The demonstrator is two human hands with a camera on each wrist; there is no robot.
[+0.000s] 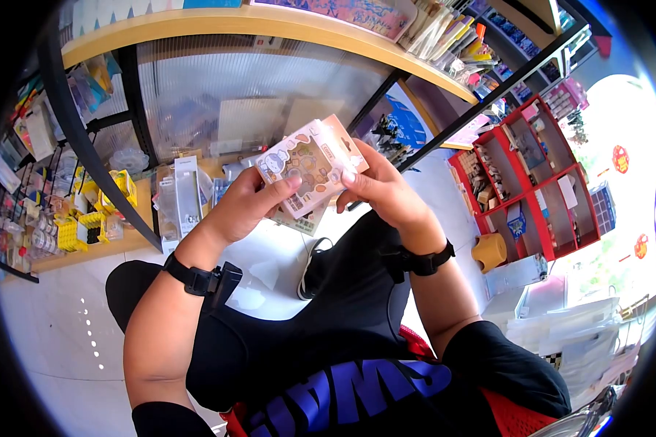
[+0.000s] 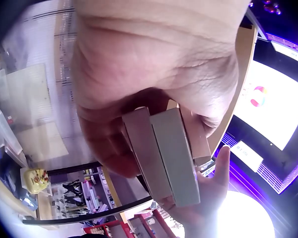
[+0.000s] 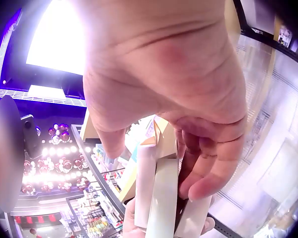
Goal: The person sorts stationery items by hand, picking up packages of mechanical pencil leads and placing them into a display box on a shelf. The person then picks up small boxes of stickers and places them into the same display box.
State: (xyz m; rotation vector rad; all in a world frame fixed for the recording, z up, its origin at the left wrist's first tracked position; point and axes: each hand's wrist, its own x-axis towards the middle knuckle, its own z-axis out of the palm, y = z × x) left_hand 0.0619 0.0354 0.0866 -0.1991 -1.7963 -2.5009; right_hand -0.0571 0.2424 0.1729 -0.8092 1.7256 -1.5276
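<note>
Both hands hold a small stack of flat boxes. The front box (image 1: 302, 164) is pale pink, with cartoon pictures and a hang tab. My left hand (image 1: 244, 207) grips the stack's left side, thumb on the front face; its other fingers are hidden behind. At the upper right edge, my right hand (image 1: 393, 197) holds the stack with thumb in front and fingers curled behind. The left wrist view shows a pinkish box edge (image 2: 148, 153) beside a grey-green one (image 2: 177, 157) under the left hand (image 2: 156, 54). A whitish box edge (image 3: 164, 198) appears below the right hand (image 3: 164, 69).
A wooden shelf (image 1: 270, 25) crosses above the hands, with a black metal frame. Yellow baskets (image 1: 73, 233) and packaged goods stand at the left. A red shelf unit (image 1: 528, 182) is at the right. Below are the person's legs and a shoe (image 1: 313, 269) on the floor.
</note>
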